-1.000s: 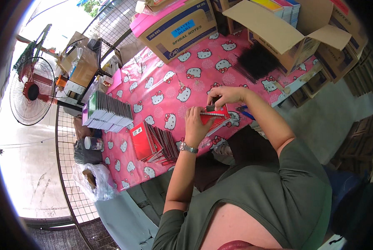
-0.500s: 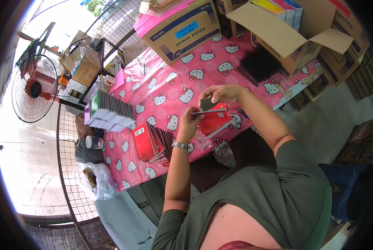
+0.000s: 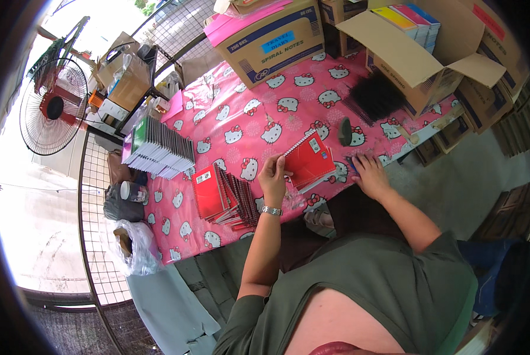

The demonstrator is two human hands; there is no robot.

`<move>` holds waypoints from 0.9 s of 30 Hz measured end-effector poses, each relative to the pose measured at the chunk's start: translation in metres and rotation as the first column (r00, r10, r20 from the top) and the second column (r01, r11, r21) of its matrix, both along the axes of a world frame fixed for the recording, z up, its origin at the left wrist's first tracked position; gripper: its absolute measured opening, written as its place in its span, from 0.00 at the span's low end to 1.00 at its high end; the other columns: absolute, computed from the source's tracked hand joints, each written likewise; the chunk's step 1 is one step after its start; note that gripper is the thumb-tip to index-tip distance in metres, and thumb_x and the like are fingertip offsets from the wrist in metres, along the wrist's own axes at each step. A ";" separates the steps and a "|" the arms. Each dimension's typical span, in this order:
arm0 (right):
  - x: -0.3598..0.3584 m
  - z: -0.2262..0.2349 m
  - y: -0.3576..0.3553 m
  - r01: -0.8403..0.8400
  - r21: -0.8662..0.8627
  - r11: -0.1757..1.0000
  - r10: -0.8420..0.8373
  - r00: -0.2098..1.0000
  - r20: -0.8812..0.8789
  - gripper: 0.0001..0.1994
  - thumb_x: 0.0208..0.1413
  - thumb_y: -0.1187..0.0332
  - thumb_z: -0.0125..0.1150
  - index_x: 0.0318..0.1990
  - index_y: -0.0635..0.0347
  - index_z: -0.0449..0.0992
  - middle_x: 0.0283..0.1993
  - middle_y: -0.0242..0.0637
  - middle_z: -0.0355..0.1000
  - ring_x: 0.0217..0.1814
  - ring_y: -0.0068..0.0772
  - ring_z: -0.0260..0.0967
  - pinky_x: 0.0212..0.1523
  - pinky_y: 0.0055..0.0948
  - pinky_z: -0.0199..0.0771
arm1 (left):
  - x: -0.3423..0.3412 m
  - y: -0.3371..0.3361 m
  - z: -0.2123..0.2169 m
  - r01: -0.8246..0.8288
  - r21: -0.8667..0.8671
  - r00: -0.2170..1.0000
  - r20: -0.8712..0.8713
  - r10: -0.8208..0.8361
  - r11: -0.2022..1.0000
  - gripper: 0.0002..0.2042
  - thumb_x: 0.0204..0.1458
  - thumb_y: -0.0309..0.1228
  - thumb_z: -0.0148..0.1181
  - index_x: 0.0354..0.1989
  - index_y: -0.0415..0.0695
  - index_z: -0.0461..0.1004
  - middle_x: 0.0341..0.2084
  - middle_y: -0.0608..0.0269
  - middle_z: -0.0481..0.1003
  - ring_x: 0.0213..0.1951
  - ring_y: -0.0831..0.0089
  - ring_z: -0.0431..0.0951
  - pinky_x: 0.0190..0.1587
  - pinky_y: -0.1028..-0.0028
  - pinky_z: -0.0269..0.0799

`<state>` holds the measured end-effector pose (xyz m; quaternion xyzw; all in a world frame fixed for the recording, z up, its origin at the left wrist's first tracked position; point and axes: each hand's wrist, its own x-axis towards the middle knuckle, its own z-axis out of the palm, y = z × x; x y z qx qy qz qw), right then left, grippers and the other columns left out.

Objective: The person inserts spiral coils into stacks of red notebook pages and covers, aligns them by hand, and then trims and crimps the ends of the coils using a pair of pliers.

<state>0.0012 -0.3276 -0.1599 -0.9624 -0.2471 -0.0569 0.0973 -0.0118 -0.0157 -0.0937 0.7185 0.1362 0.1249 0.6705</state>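
My left hand (image 3: 272, 177) pinches the lower left edge of a red spiral notebook (image 3: 311, 161), by its wire binding. At least one more notebook lies under it. To the right, my right hand (image 3: 370, 177) rests at the table's front edge with its fingers apart. Its fingertips touch a small dark-blue thing (image 3: 352, 164), mostly covered and too small to name. A dark green oblong piece (image 3: 345, 131) sits on the table just beyond that hand. Left of my left wrist leans a fanned stack of red spiral notebooks (image 3: 217, 195).
A pink patterned cloth (image 3: 235, 112) covers the table. At left stands a row of spiral notebooks (image 3: 158, 148). Black wire coils (image 3: 374, 97) lie near an open carton (image 3: 413, 77); a closed carton (image 3: 271, 44) stands at the back. A fan (image 3: 55, 107) is far left.
My right hand has let go of the dark green piece and moved right and down to the blue thing. The held notebook has turned from edge-on to face up.
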 end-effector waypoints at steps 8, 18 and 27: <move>-0.014 0.086 0.057 -0.095 0.644 0.759 0.096 0.995 0.034 0.30 0.47 0.60 0.67 0.59 0.59 0.71 0.55 0.43 0.70 0.59 0.46 0.64 0.61 0.44 0.61 | -0.005 -0.022 0.012 -0.022 -0.062 0.974 0.223 0.036 0.998 0.06 0.60 0.26 0.59 0.40 0.36 0.76 0.26 0.69 0.75 0.29 0.83 0.75 0.26 0.81 0.73; -0.012 0.116 0.119 -0.344 0.520 0.781 0.307 0.938 0.159 0.28 0.47 0.60 0.67 0.56 0.61 0.74 0.52 0.40 0.73 0.53 0.43 0.68 0.57 0.43 0.66 | -0.013 -0.008 -0.010 -0.010 0.029 0.982 0.190 0.005 1.000 0.08 0.57 0.16 0.55 0.43 0.34 0.76 0.33 0.65 0.79 0.34 0.81 0.77 0.38 0.80 0.74; -0.010 0.111 0.092 0.342 0.864 0.369 0.617 0.606 -0.503 0.26 0.53 0.67 0.67 0.59 0.65 0.70 0.50 0.41 0.75 0.52 0.32 0.72 0.54 0.34 0.71 | -0.024 -0.011 0.056 -0.169 0.449 0.937 0.350 0.001 0.878 0.11 0.50 0.14 0.60 0.42 0.36 0.77 0.31 0.63 0.79 0.33 0.77 0.78 0.37 0.77 0.74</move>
